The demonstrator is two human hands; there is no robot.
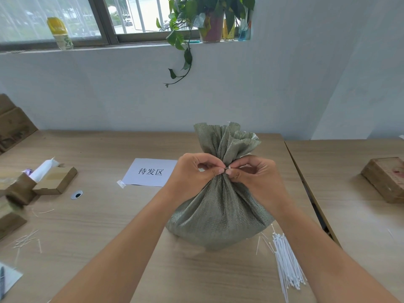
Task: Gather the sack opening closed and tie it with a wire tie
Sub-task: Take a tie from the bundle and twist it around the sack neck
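A grey-green woven sack (220,213) stands upright on the wooden table (105,215), full and rounded. Its opening is gathered into a narrow neck, and the pleated top (227,138) fans out above. A small white wire tie (228,167) sits at the neck, mostly hidden by fingers. My left hand (194,171) pinches the tie from the left with thumb and forefinger. Opposite it, my right hand (253,173) pinches the same spot, fingertips almost touching the left ones.
A bundle of white ties (286,263) lies at the sack's front right. A white paper sign (150,172) is taped behind the left hand. Cardboard boxes (54,180) stand at left, cut tie scraps (26,239) lie near them, and a brown block (387,178) rests on the right table.
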